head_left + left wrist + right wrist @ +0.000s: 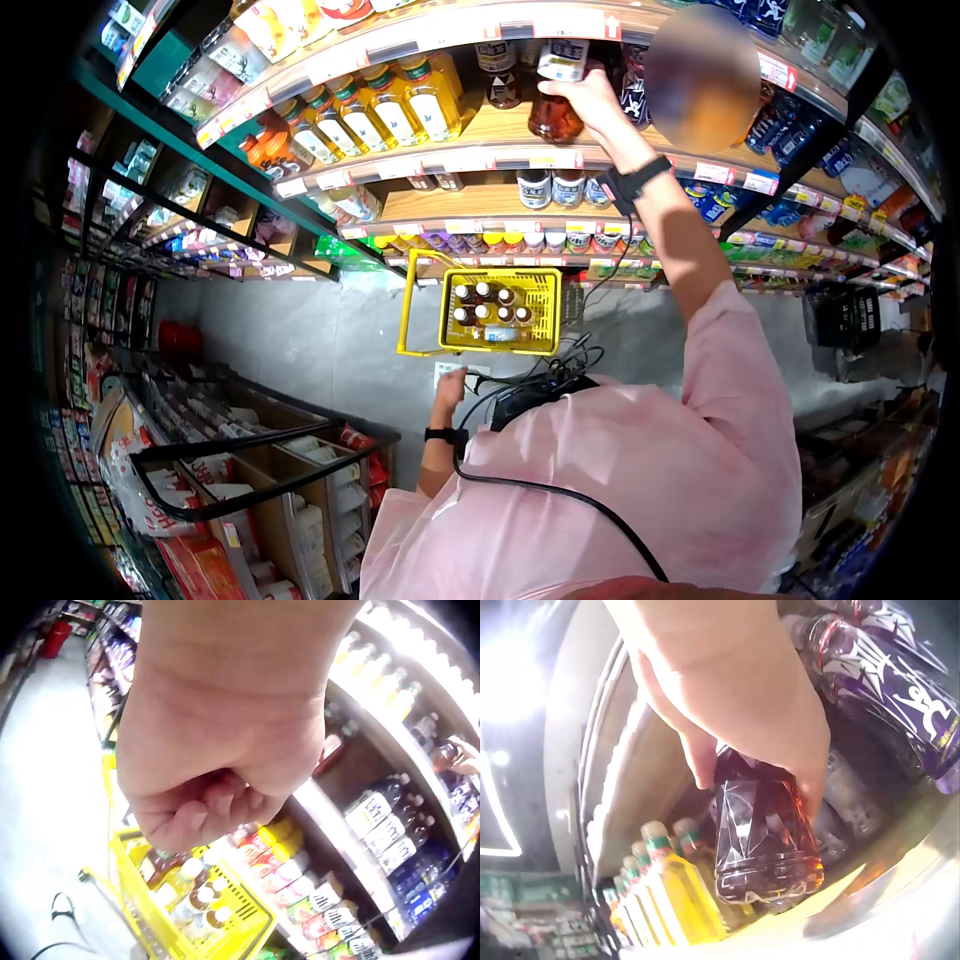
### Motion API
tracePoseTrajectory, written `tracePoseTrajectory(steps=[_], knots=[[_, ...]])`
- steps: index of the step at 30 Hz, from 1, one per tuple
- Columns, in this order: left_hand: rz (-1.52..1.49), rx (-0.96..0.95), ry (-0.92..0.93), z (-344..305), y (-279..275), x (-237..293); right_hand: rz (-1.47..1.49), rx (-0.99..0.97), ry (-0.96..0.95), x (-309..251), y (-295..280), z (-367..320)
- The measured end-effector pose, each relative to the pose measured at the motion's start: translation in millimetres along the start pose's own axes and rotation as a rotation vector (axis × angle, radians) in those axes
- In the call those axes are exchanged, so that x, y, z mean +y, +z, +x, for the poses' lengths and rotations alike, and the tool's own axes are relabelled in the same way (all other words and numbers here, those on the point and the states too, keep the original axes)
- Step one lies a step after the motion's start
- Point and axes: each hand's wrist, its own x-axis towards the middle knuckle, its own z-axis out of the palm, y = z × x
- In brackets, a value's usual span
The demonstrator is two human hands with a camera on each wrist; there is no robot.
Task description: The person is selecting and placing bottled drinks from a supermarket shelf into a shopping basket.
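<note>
On the wooden shelf [495, 128], my right hand [592, 105] grips a bottle of dark reddish-brown drink [555, 122] with a pale label. In the right wrist view, its faceted lower body [765, 832] shows below the fingers, slightly tilted, while the hand hides its top. My left hand [450, 388] is held low in front of me, near a yellow basket [552, 300]. Seen from its own wrist, its fingers [196, 816] are loosely curled toward the palm with nothing visible in them. Several capped bottles [484, 312] stand in the basket, and one bottle with a blue label lies among them.
Yellow oil-coloured bottles [395, 110] line the shelf left of my right hand. Purple-labelled bottles [900, 690] stand on its other side. Black cables [565, 365] hang by my waist. A display rack [290, 490] with a black rail is at lower left; a dark basket [845, 315] stands right.
</note>
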Motion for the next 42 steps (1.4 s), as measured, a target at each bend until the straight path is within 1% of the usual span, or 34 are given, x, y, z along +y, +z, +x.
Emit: tracePoseTrajectory(steps=[2, 3, 4, 6, 7, 8, 10, 12, 13, 14, 15, 19, 20, 22, 24, 25, 26, 28, 30, 33, 35, 36, 37, 38, 40, 41, 42], knots=[[0.259, 0.034, 0.235, -16.1, 10.5, -18.0, -0.262, 0.295, -0.059, 12.7, 11.7, 18.9], [0.165, 0.073, 0.244, 19.0, 9.7, -84.3, -0.365, 0.325, -0.008, -1.6, 18.4, 11.5], [0.162, 0.067, 0.241, 11.6, 12.7, -89.5, -0.347, 0.400, -0.199, 20.9, 18.1, 25.9], [0.011, 0.034, -0.223, -11.7, 15.0, -81.0, -0.468, 0.432, -0.159, 20.0, 19.5, 30.1], [-0.060, 0.052, -0.199, -20.9, 16.3, -81.4, -0.452, 0.421, -0.193, 15.2, 21.1, 24.4], [-0.065, 0.055, -0.207, -21.8, 14.7, -84.7, -0.436, 0.407, -0.223, 10.9, 22.0, 16.9], [-0.206, 0.046, -0.236, -28.4, 9.5, -94.9, -0.444, 0.420, -0.228, 17.4, 26.4, 15.6], [-0.209, 0.080, -0.259, -35.4, 7.8, -95.2, -0.487, 0.318, -0.215, 3.8, 37.1, 0.9], [-0.205, 0.097, -0.244, -34.3, 6.7, -99.2, -0.470, 0.304, -0.213, 2.7, 44.4, -2.2], [-0.198, 0.111, -0.227, -33.7, 5.3, -102.5, -0.454, 0.293, -0.211, 0.7, 52.9, -5.2], [-0.146, 0.106, -0.270, -32.2, 3.0, -101.0, -0.469, 0.302, -0.197, -10.1, 63.6, -12.5], [-0.088, 0.057, -0.225, -22.7, -6.3, -88.9, -0.486, 0.315, -0.235, 7.7, 88.0, 0.4], [-0.086, 0.059, -0.235, -20.5, -8.0, -86.9, -0.510, 0.326, -0.261, 15.1, 91.5, 3.3], [-0.165, 0.081, -0.175, -13.3, -5.7, -82.9, -0.548, 0.356, -0.298, 18.4, 97.7, 3.6], [-0.187, 0.084, -0.185, -18.8, -2.7, -68.3, -0.486, 0.266, -0.225, 5.1, 99.3, 0.7], [-0.172, 0.082, -0.195, -20.3, -0.9, -59.9, -0.566, 0.275, -0.288, -1.9, 101.0, -1.1], [-0.155, 0.079, -0.203, -17.9, -0.8, -65.2, -0.567, 0.274, -0.283, 1.9, 102.5, 0.3], [-0.169, 0.053, -0.188, -12.3, 2.2, -74.7, -0.638, 0.265, -0.197, 7.6, 103.6, 8.0], [-0.099, 0.032, -0.179, -8.2, 5.9, -83.3, -0.693, 0.283, -0.187, 7.9, 108.4, 6.0], [-0.087, -0.034, -0.212, -5.9, 10.6, -91.0, -0.779, 0.390, -0.248, 11.2, 110.2, 0.7], [-0.081, -0.040, -0.227, -0.3, 13.4, -95.3, -0.800, 0.400, -0.286, 12.6, 107.7, -0.4], [-0.074, -0.043, -0.240, 1.3, 14.3, -96.8, -0.825, 0.411, -0.319, -3.0, 113.7, -9.9], [-0.061, -0.051, -0.185, 1.9, 14.7, -100.1, -0.591, 0.349, -0.223, -15.3, 117.5, -27.2], [-0.076, -0.045, -0.171, 4.5, 16.1, -106.5, -0.519, 0.312, -0.211, -14.0, 117.3, -26.0], [0.016, -0.063, -0.149, 6.7, 17.7, -108.7, -0.447, 0.308, -0.168, -6.8, 120.7, -21.8], [0.082, -0.083, -0.142, 10.1, 16.3, -115.1, -0.512, 0.316, -0.151, -14.8, 122.4, -27.4], [-0.050, -0.051, -0.208, 13.8, 18.1, -130.0, -0.581, 0.335, -0.130, -15.5, 121.0, -35.3]])
